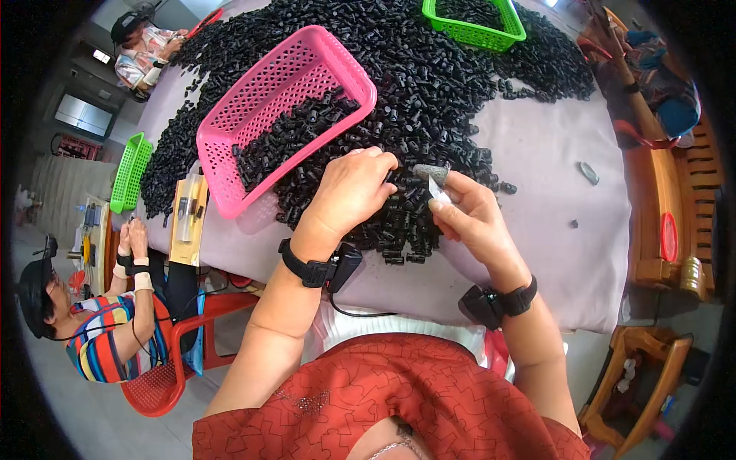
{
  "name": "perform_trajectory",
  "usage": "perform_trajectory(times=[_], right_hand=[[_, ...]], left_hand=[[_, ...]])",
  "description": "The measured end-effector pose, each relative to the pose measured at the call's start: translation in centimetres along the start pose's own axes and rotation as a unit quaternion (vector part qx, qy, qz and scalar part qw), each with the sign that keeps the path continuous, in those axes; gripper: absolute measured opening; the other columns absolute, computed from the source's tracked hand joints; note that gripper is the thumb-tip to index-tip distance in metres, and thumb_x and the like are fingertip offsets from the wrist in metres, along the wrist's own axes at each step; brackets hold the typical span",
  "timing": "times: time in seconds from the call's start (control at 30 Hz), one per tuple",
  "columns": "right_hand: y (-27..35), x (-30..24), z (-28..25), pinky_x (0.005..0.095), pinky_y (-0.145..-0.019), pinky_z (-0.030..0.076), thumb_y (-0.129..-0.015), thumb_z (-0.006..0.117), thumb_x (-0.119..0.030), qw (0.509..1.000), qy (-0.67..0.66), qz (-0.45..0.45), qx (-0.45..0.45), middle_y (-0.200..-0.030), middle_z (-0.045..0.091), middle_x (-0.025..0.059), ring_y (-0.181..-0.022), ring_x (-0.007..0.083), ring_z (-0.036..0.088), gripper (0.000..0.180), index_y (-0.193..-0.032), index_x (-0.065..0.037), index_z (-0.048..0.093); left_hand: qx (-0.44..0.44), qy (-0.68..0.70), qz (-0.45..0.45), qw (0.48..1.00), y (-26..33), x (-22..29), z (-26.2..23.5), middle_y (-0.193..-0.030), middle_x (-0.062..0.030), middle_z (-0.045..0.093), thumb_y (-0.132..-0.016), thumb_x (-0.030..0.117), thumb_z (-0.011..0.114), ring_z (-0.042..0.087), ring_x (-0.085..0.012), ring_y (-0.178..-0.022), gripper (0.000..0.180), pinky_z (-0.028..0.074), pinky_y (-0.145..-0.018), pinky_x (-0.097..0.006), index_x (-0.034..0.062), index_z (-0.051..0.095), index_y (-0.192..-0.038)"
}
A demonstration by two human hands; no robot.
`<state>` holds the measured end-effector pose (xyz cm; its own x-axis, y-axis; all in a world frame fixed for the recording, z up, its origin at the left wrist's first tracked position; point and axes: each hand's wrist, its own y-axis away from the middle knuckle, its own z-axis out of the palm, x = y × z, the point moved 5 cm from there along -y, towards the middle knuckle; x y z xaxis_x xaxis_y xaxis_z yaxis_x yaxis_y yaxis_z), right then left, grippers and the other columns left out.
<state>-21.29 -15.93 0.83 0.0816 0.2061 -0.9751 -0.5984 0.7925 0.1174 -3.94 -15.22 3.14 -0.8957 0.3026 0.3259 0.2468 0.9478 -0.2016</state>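
Note:
My left hand (354, 184) is closed over the front edge of a heap of small black plastic parts (418, 115), fingers curled and pressed together. Whatever lies between its fingertips blends into the black heap behind. To its right, my right hand (475, 218) pinches a small flat, whitish blade-like piece (438, 190) between thumb and fingers. A grey textured finger cover (432, 172) sits on that hand's index fingertip. The two hands are a short gap apart. A pink perforated basket (222, 180), tilted and partly filled with the black parts, rests on the heap left of my hands.
A green basket (491, 38) of black parts stands at the far side. A loose grey finger cover (589, 172) lies on the cloth-covered table (544, 161) at right. At left are a wooden board (186, 238), another green basket (132, 172) and a seated person (123, 330). Others sit farther off.

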Motion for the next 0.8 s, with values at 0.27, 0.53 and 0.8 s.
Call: perform_trajectory(times=[0.27, 0.53, 0.8], right_hand=[[0.1, 0.2, -0.1, 0.0184, -0.049, 0.037, -0.091, 0.061, -0.01, 1.0, 0.015, -0.002, 0.001, -0.075, 0.055, -0.0028, -0.06, 0.0021, 0.046, 0.028, -0.117, 0.001, 0.058], [0.1, 0.0, 0.1, 0.0181, -0.05, 0.037, -0.091, 0.061, -0.012, 1.0, -0.004, -0.009, 0.001, -0.077, 0.056, -0.0032, -0.061, 0.0016, 0.047, 0.032, -0.12, 0.001, 0.057], [0.3, -0.5, -0.1, 0.0174, -0.052, 0.038, -0.091, 0.061, -0.011, 0.999, -0.031, -0.026, 0.018, -0.08, 0.058, -0.003, -0.063, 0.0019, 0.048, 0.044, -0.132, -0.003, 0.049]], left_hand=[[-0.014, 0.043, -0.005, 0.999, 0.1, -0.4, 0.7, -0.085, -0.0115, 0.06, -0.075, 0.008, 0.071, 0.062, -0.0311, -0.082, 0.024, 0.049, -0.071, -0.04, 0.0053, 0.063, -0.097], [-0.011, 0.286, -0.113, 0.952, -0.1, -1.3, 1.1, -0.088, -0.0028, 0.063, -0.083, 0.002, 0.065, 0.06, -0.0092, -0.075, 0.023, 0.048, -0.066, -0.024, 0.0029, 0.065, -0.106], [-0.04, 0.771, -0.177, 0.61, 0.3, -0.8, 3.8, -0.093, -0.0065, 0.068, -0.089, 0.006, 0.064, 0.067, -0.012, -0.076, 0.022, 0.056, -0.071, -0.024, 0.0003, 0.062, -0.11]])
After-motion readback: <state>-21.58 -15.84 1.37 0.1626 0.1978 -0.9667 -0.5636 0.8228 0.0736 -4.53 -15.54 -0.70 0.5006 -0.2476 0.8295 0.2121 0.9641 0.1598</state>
